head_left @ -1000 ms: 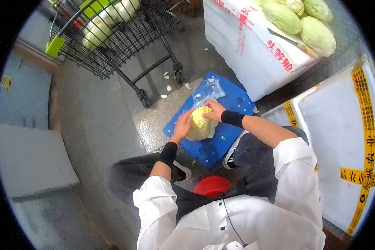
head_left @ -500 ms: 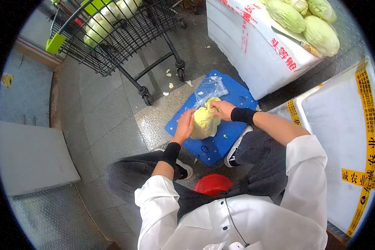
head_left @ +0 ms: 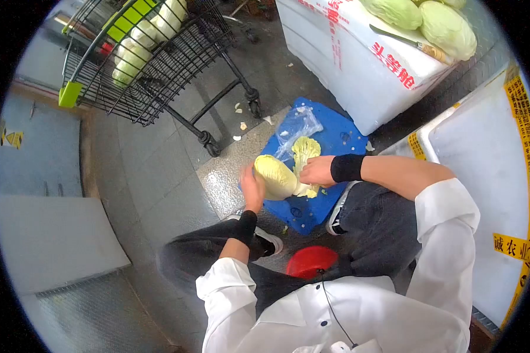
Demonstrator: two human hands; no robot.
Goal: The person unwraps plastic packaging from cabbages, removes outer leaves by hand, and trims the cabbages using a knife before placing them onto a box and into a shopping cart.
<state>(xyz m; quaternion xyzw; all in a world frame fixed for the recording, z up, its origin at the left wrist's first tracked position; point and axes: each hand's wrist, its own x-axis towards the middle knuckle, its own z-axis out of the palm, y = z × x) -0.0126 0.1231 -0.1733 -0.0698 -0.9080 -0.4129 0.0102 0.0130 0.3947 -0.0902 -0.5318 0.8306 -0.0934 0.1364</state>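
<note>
Resting on the floor [head_left: 153, 176], a blue platform [head_left: 331, 126] apparently keeps the cabbage head [head_left: 275, 177] raised. The head lies tilted near its middle; the left hand [head_left: 252, 189] cups its outer side, fingers curved around it, seemingly as a brace. Beyond lies a crumpled clear bag [head_left: 297, 125]. The right hand [head_left: 318, 171] pinches a frilled leaf [head_left: 305, 152] beside the head, presumably to control it. Obscured: the right fingertips, and whether leaf and head are joined.

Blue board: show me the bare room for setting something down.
Bare patches on the blue board: between the plastic bag and right wristband; the near corner below the cabbage. The middle is crowded: cabbage, leaf, left hand, right hand.
</note>
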